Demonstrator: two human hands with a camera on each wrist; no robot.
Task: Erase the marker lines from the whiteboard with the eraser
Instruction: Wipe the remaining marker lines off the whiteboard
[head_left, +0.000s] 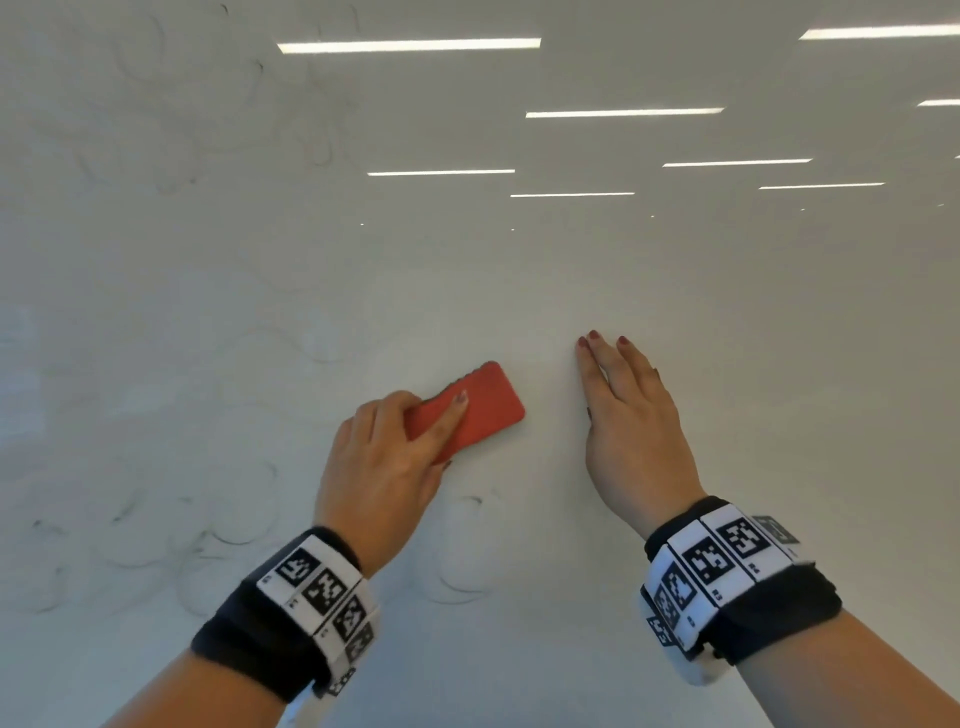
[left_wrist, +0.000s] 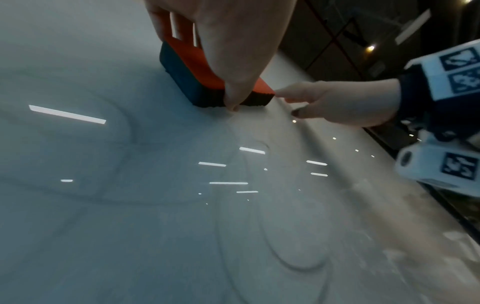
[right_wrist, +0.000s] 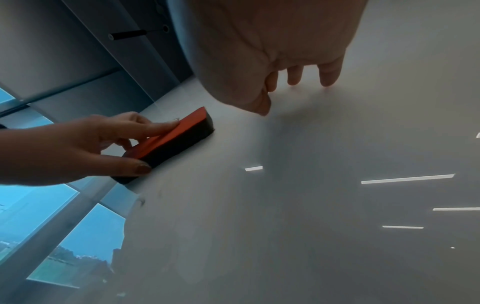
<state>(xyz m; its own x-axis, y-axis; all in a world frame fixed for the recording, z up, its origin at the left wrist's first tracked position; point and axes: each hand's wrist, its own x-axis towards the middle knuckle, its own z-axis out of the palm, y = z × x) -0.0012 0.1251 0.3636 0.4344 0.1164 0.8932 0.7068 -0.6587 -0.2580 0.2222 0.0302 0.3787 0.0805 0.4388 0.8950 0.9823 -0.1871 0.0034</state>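
A red-backed eraser (head_left: 478, 410) with a dark felt underside (left_wrist: 187, 82) lies flat on the whiteboard (head_left: 519, 270). My left hand (head_left: 395, 457) grips it, forefinger along its red back (right_wrist: 166, 139) and thumb against its near edge. My right hand (head_left: 628, 410) rests flat on the board just right of the eraser, fingers straight, holding nothing. Faint grey marker loops (head_left: 322, 140) show at the upper left. More smeared curves (head_left: 462, 577) sit below and left of my left hand, also visible as curves (left_wrist: 293, 261) in the left wrist view.
Ceiling light strips (head_left: 410, 45) reflect off the glossy board. Beyond the board's left edge stand windows (right_wrist: 64, 236) and a dark wall panel (right_wrist: 109, 57). The board's other edge (left_wrist: 389, 144) runs past my right wrist.
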